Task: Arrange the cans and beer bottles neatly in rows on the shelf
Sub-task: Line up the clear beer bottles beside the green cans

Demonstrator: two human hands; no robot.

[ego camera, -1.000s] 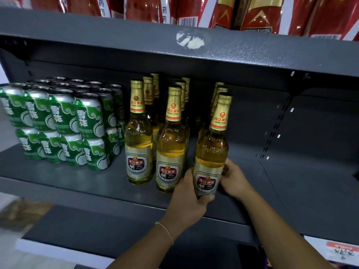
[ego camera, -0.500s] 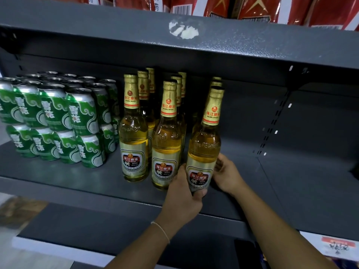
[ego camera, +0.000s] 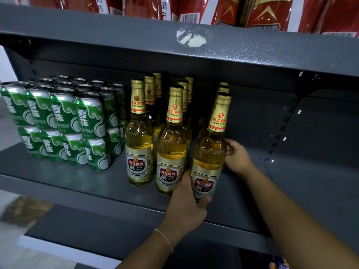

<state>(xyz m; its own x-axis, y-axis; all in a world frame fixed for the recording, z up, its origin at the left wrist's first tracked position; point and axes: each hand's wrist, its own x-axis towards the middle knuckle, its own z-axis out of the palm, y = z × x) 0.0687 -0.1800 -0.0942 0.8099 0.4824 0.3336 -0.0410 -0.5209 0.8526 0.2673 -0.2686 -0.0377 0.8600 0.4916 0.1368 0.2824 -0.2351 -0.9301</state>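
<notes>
Head view: the left hand point(ego camera: 185, 206) has its grip wrapped round the base of the front-right beer bottle point(ego camera: 208, 162), which stands at the front of the shelf point(ego camera: 58, 177), just right of two other bottle rows. The right hand point(ego camera: 236, 156) sits beside the bottle's far side, fingers loosely curled; whether they touch it, I cannot tell. Green cans point(ego camera: 64, 123) are stacked two high at the left.

I read 珠江啤酒 and PEARL RIVER on the bottles' gold neck bands point(ego camera: 219, 121), 珠江啤酒, PEARL RIVER, BEER on their red body labels point(ego camera: 204, 185), 雪花 on the green cans point(ego camera: 90, 115), 药 on a red packet point(ego camera: 164, 10) above — smaller print illegible
</notes>
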